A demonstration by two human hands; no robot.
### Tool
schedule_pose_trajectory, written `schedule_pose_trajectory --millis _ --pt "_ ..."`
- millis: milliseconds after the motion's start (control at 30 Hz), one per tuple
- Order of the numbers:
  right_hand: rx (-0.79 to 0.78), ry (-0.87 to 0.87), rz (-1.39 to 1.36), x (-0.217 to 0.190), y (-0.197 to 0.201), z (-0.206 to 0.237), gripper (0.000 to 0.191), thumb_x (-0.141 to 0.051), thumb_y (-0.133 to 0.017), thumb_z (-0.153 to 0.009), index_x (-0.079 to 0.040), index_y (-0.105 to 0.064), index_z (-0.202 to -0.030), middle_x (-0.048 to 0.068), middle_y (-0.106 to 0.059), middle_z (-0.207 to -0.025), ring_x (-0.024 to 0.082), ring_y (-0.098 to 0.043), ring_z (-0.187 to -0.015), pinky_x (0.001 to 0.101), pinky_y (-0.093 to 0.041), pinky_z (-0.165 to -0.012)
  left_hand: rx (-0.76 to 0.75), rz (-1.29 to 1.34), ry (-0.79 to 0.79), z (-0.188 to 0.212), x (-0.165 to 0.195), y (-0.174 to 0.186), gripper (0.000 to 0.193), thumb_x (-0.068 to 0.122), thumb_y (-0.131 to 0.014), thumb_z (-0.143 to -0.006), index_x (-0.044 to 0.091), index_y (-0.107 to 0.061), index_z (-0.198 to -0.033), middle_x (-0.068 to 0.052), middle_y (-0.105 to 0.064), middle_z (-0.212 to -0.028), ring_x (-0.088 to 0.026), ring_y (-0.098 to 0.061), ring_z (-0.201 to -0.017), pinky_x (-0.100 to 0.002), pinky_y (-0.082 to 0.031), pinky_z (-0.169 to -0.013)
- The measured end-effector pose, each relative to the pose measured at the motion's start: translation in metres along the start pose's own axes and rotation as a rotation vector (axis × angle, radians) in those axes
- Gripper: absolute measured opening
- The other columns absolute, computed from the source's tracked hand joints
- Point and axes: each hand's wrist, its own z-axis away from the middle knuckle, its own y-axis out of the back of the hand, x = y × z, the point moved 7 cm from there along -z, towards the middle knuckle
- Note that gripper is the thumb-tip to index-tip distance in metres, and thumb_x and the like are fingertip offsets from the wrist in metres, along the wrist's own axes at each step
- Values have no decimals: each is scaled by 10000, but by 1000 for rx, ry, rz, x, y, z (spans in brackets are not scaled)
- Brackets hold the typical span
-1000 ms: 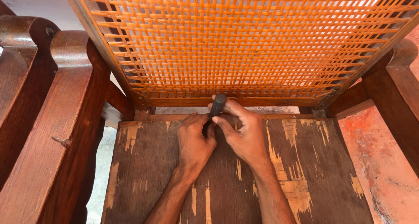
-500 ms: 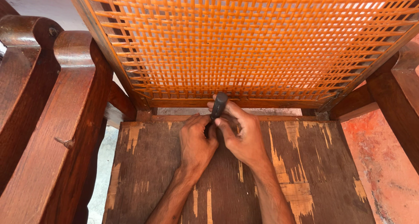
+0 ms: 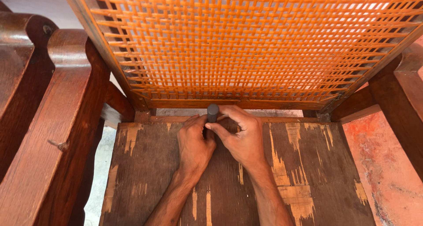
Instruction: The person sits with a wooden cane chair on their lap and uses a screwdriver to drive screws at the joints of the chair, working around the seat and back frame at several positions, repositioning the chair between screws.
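We grip a dark tool handle (image 3: 213,113) with both hands, left hand (image 3: 194,143) and right hand (image 3: 241,137) closed around it, just below the woven chair back (image 3: 246,45), working its lower edge; next needs steady downward pressure.

- The tool (image 3: 213,113) shows only its dark round handle end; its tip is hidden between the left hand (image 3: 195,143) and right hand (image 3: 241,137).
- The woven chair back (image 3: 246,45) is cut off at the top edge.
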Motion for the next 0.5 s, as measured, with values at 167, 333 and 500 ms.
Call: schedule_pose_trajectory --millis 167,333,500 --pt "-151 -177 -201 11 -8 2 428 -23 -781 -817 -67 -720 -1239 68 -785 -1178 156 -770 -1039 307 -677 -886 -32 58 9 -1 -2 -2 209 -95 -661 -784 -27 -739 -965 -219 -750 -860 -415 -726 -837 -514 -500 -1077" --pt "-15 -141 -87 13 -5 0 417 -56 -861 -785 -43 -740 -1184 88 -813 -1078 172 -797 -995 312 -690 -845 -4 56 -19 -1 0 -1 159 -93 -671 -787 -26 -722 -922 -215 -729 -807 -408 -714 -771 -514 -509 -1059" --pt "-32 -187 -76 15 -7 -2 430 -68 -871 -768 -46 -742 -1178 92 -812 -1109 189 -805 -981 331 -698 -825 -70 30 81 -3 -9 -5 139 -95 -663 -798 -26 -750 -882 -227 -643 -601 -396 -654 -579 -482 -526 -1116"
